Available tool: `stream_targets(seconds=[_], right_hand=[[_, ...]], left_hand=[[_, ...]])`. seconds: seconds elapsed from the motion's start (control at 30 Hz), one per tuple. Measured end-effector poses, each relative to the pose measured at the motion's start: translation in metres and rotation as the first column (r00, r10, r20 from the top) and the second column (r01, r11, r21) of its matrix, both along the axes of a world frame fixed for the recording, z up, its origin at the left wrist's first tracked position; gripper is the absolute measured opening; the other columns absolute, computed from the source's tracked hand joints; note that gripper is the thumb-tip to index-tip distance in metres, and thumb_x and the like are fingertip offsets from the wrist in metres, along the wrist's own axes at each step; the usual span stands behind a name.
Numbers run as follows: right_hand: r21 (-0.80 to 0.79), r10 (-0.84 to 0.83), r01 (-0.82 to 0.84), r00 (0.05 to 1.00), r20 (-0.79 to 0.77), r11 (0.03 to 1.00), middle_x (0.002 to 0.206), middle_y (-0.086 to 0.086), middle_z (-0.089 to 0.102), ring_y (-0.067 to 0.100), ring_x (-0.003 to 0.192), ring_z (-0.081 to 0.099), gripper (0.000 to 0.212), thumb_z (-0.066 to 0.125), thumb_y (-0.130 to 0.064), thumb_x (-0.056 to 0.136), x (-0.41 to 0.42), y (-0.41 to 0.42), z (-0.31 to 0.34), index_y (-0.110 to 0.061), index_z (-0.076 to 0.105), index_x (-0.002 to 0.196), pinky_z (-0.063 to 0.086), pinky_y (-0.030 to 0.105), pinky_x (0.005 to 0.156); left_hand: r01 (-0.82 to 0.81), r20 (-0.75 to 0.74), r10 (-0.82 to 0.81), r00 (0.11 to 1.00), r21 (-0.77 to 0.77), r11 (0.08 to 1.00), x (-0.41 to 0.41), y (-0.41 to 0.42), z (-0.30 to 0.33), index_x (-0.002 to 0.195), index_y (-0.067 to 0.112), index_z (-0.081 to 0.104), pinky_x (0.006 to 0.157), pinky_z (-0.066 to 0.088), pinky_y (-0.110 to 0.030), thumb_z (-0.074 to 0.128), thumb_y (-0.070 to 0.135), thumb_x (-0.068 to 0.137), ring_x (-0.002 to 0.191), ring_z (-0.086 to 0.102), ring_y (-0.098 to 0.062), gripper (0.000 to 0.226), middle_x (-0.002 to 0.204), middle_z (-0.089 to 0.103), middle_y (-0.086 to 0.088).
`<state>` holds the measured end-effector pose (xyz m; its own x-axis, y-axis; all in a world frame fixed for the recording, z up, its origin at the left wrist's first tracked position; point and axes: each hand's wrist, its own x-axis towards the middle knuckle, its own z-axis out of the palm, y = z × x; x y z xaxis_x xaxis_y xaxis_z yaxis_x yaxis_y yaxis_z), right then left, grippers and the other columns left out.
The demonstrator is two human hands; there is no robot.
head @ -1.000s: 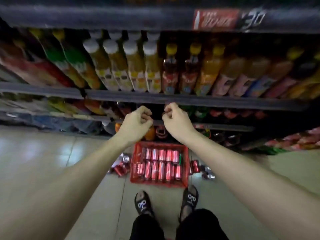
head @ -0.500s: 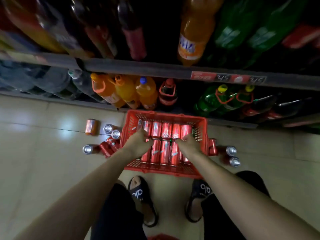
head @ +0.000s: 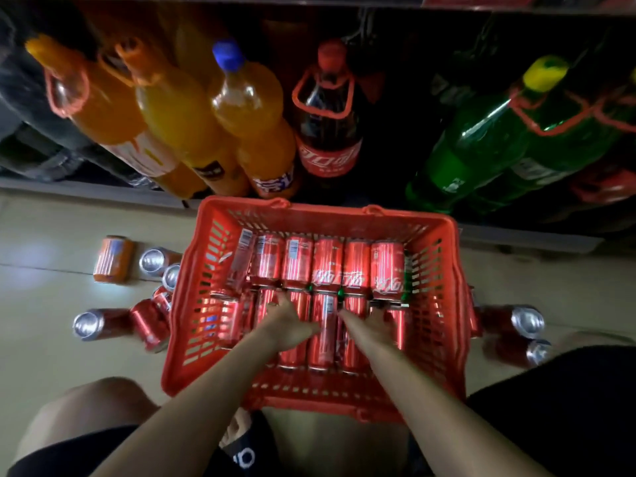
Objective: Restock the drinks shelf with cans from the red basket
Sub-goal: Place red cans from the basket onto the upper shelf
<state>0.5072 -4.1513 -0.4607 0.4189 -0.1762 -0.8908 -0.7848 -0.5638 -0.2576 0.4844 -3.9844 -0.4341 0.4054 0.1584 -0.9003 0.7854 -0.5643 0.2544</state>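
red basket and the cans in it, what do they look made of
Red basket: looks like moulded plastic, matte, with slotted lattice walls. Cola cans: likely thin metal, glossy red print with bright streak reflections; loose cans on the floor show bare silvery ends.

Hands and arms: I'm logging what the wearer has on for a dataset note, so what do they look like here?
Both arms are bare with no sleeves in view. The left hand and right hand wear no gloves; no watch or bracelet shows. Whether there is a ring cannot be told.

Bare forearms, no sleeves; black shorts (head: 557, 401); black slide sandal (head: 246, 452) with white lettering.
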Motion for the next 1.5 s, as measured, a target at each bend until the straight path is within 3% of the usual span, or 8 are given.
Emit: stream_targets(seconds=[0.2, 0.3, 0.4, 0.53, 0.7, 0.8, 1.27, 1.5], right_hand=[[0.127, -0.145, 0.139, 0.989, 0.04, 0.982, 0.145, 0.013, 0.055, 0.033, 0.129, 0.056, 0.121, 0.067, -0.076, 0.049, -0.007, -0.006, -0.031, -0.015, 0.041, 0.15, 0.046, 0.044, 0.108], [0.189, -0.223, 0.214, 0.974, 0.03, 0.958, 0.131, 0.007, 0.066, 0.029, 0.116, 0.065, 0.1, 0.077, -0.069, 0.056, -0.004, -0.009, -0.029, -0.016, 0.057, 0.138, 0.05, 0.042, 0.103], [0.216, -0.22, 0.213, 0.975, 0.009, 0.953, 0.139, 0.007, 0.06, 0.029, 0.122, 0.059, 0.095, 0.079, -0.063, 0.065, -0.008, -0.008, -0.033, -0.015, 0.052, 0.142, 0.047, 0.04, 0.103], [0.265, -0.285, 0.267, 0.958, 0.029, 0.927, 0.129, 0.0, 0.064, 0.027, 0.116, 0.063, 0.071, 0.08, -0.057, 0.072, -0.01, -0.011, -0.041, -0.022, 0.061, 0.131, 0.049, 0.044, 0.104], [0.382, -0.286, 0.286, 0.956, -0.058, 0.879, 0.11, 0.0, 0.075, 0.019, 0.098, 0.072, 0.064, 0.082, -0.057, 0.067, -0.015, -0.006, -0.044, -0.025, 0.07, 0.121, 0.056, 0.033, 0.077], [0.429, -0.26, 0.275, 0.961, -0.094, 0.86, 0.108, -0.001, 0.078, 0.022, 0.099, 0.075, 0.079, 0.086, -0.064, 0.055, -0.016, -0.001, -0.043, -0.028, 0.068, 0.123, 0.059, 0.043, 0.09], [0.525, -0.222, 0.281, 0.96, -0.174, 0.803, 0.128, 0.009, 0.069, 0.029, 0.116, 0.068, 0.07, 0.087, -0.06, 0.059, -0.008, -0.015, -0.043, -0.023, 0.075, 0.117, 0.051, 0.054, 0.105], [0.554, -0.178, 0.238, 0.971, -0.161, 0.798, 0.123, 0.007, 0.072, 0.029, 0.113, 0.069, 0.062, 0.086, -0.058, 0.06, -0.008, -0.01, -0.042, -0.025, 0.077, 0.112, 0.048, 0.057, 0.107]], left_hand=[[-0.058, -0.024, 0.059, 0.998, 0.014, 0.998, 0.004, -0.007, -0.019, 0.158, -0.001, -0.023, 0.125, 0.031, -0.049, 0.074, 0.051, 0.09, 0.156, 0.018, -0.045, 0.128, 0.17, 0.008, -0.029], [-0.083, 0.029, 0.081, 0.996, 0.068, 0.994, -0.001, -0.006, -0.027, 0.161, -0.005, 0.011, 0.116, 0.044, -0.045, 0.079, 0.051, 0.084, 0.147, 0.038, -0.042, 0.117, 0.164, 0.027, -0.027], [-0.088, 0.063, 0.081, 0.995, 0.127, 0.988, -0.006, -0.005, -0.035, 0.121, 0.0, 0.062, 0.088, 0.058, -0.036, 0.083, 0.051, 0.076, 0.105, 0.065, -0.027, 0.071, 0.136, 0.058, -0.021], [-0.156, 0.084, 0.146, 0.986, 0.137, 0.978, -0.006, -0.001, -0.041, 0.069, 0.011, 0.062, 0.057, 0.043, -0.025, 0.084, 0.051, 0.07, 0.067, 0.057, -0.017, 0.046, 0.113, 0.069, -0.018], [-0.279, 0.089, 0.271, 0.958, 0.101, 0.955, -0.005, -0.004, -0.043, 0.128, 0.0, 0.06, 0.1, 0.049, -0.04, 0.081, 0.054, 0.077, 0.128, 0.053, -0.037, 0.077, 0.152, 0.041, -0.021], [-0.307, 0.05, 0.304, 0.951, 0.058, 0.95, -0.004, -0.004, -0.045, 0.156, 0.0, 0.034, 0.117, 0.04, -0.052, 0.081, 0.063, 0.071, 0.148, 0.036, -0.042, 0.116, 0.167, 0.022, -0.021], [-0.283, 0.013, 0.283, 0.959, 0.029, 0.959, -0.008, -0.001, -0.045, 0.162, 0.011, 0.02, 0.116, 0.037, -0.063, 0.071, 0.08, 0.044, 0.152, 0.027, -0.045, 0.146, 0.171, 0.014, -0.015], [-0.259, 0.014, 0.258, 0.966, 0.048, 0.965, -0.008, -0.002, -0.045, 0.163, 0.008, 0.015, 0.118, 0.032, -0.064, 0.073, 0.074, 0.067, 0.154, 0.021, -0.046, 0.13, 0.173, -0.003, -0.015]])
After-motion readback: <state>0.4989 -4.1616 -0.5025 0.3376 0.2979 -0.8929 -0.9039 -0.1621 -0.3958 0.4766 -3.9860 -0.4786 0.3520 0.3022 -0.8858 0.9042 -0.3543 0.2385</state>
